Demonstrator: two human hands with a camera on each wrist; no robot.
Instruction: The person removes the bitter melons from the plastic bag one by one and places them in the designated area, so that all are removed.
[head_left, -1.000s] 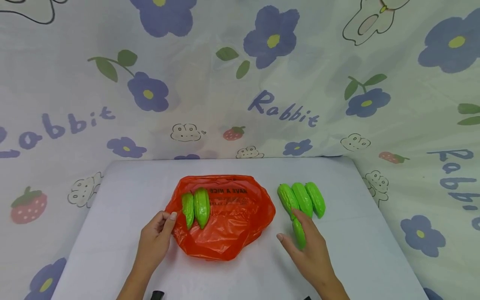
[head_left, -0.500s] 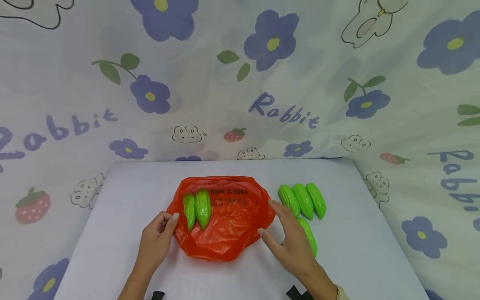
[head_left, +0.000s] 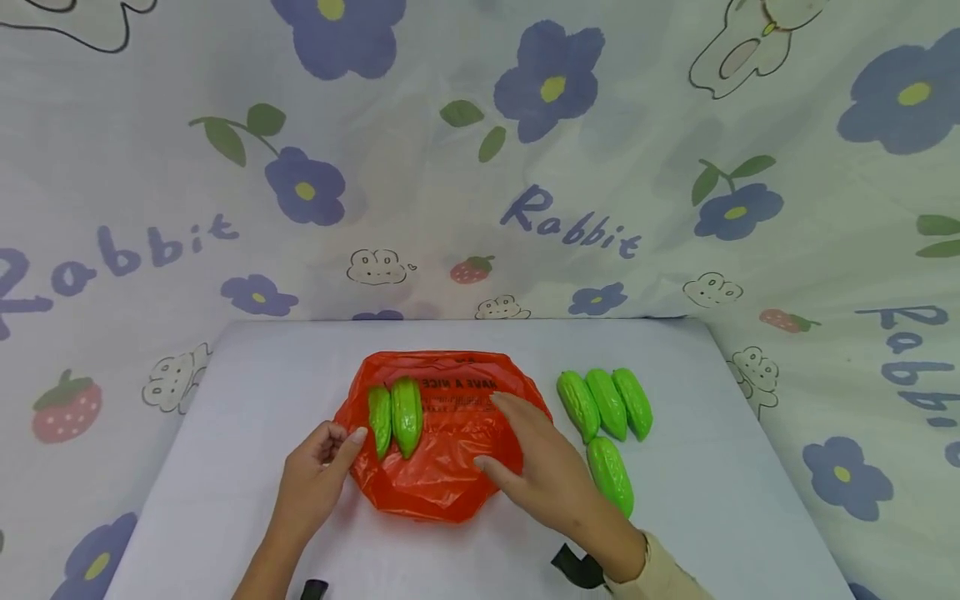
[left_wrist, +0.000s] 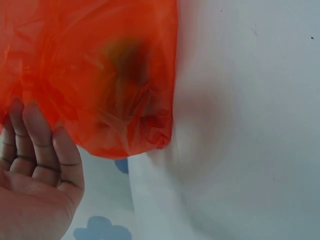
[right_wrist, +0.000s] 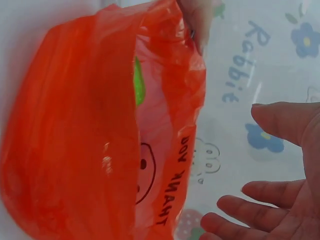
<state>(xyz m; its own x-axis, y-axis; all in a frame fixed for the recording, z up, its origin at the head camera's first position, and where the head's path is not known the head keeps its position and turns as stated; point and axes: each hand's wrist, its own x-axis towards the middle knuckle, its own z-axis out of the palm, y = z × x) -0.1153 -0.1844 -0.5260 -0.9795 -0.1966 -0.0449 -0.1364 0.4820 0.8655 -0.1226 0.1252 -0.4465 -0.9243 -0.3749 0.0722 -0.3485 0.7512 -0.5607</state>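
Note:
A red plastic bag (head_left: 442, 487) lies with its mouth spread open. Two green, ridged, gourd-like pieces (head_left: 407, 417) sit side by side at its left. My left hand (head_left: 318, 467) pinches the bag's left rim between thumb and curled fingers; its fingers (left_wrist: 37, 130) also show against the bag in the left wrist view. Over the bag's right side, my right hand (head_left: 547, 475) holds nothing, thumb and fingers apart. The right wrist view shows this hand (right_wrist: 280, 205) separate from the bag (right_wrist: 75, 125), with one green piece (right_wrist: 139, 85) visible through the mouth.
Right of the bag, several more green pieces lie on the white table (head_left: 712, 500): a row with its middle piece (head_left: 606, 404), plus a nearer single piece (head_left: 610, 475) beside my right hand. A patterned cloth (head_left: 420, 167) hangs behind the table.
My right hand has moved left from beside the loose green pieces to over the bag's right side, uncovering the nearer piece. My left hand stays at the bag's left rim.

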